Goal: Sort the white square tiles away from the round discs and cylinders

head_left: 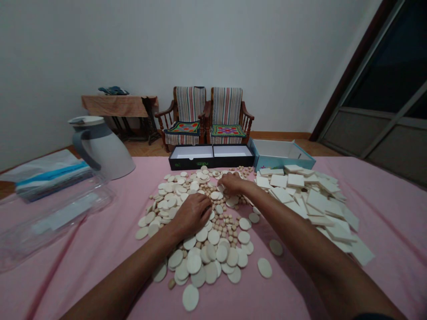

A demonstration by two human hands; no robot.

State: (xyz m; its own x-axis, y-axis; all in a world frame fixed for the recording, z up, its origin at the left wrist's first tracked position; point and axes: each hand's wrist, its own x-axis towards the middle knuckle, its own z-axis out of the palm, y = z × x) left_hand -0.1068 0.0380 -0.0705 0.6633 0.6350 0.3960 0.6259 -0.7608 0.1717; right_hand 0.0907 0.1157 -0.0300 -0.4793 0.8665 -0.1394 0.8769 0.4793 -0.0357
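Pale round wooden discs [194, 263] lie in a wide, loose heap on the pink cloth, mixed with small wooden beads or cubes [230, 226]. Over the left middle of this heap rests my left hand [193, 213], its fingers closed and bent down. Whatever its fingertips hold is hidden beneath them. Farther back and to the right, my right hand [231, 183] reaches into the heap with its fingers curled downward among discs and small pieces. What lies between those fingers cannot be made out.
Square wooden tiles [315, 201] are piled at the right. Behind stand a black two-part box [191, 164] and a light blue box [276, 162]. At left are a grey-white jug [111, 153], a clear plastic tray [100, 200] and a blue-white package [53, 178].
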